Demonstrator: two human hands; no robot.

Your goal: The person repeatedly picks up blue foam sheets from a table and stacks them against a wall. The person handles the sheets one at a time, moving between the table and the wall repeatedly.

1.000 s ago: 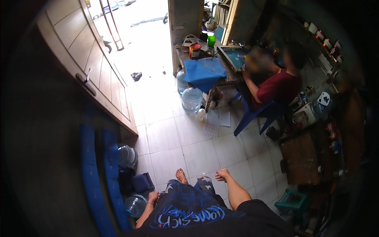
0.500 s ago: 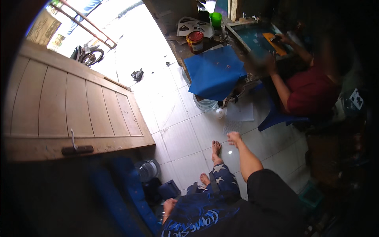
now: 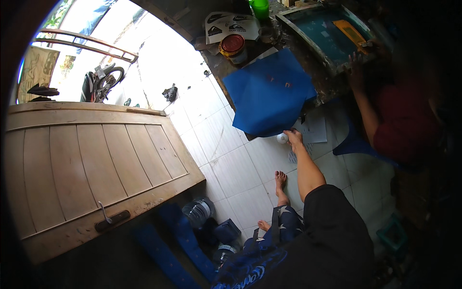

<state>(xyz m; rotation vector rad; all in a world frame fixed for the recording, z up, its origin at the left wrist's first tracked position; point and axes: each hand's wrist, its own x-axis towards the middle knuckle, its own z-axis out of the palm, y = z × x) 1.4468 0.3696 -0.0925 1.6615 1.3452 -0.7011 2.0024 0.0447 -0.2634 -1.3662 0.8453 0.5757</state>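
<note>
My right hand (image 3: 294, 137) is stretched out to the near edge of the blue sheets (image 3: 269, 91), which lie on the corner of a dark worktable. Its fingertips are closed on that edge, as far as the view shows. The sheets look like thin fabric with small orange marks on top. Just beneath the hand, a round white object (image 3: 282, 138) shows, and lower down a white paper (image 3: 315, 131) lies close to the floor. My left hand is out of sight.
A co-worker's hand (image 3: 356, 70) rests by a framed screen (image 3: 308, 33) holding an orange squeegee (image 3: 349, 32). A red-lidded tub (image 3: 233, 47) and green cup (image 3: 260, 8) stand on the table. Left is a wooden door (image 3: 106, 164); large water bottles (image 3: 198, 211) stand below it.
My right hand has moved forward to the blue sheets' near edge. My left hand has left the view. The co-worker's hand has come off the squeegee, and the whole view has shifted.
</note>
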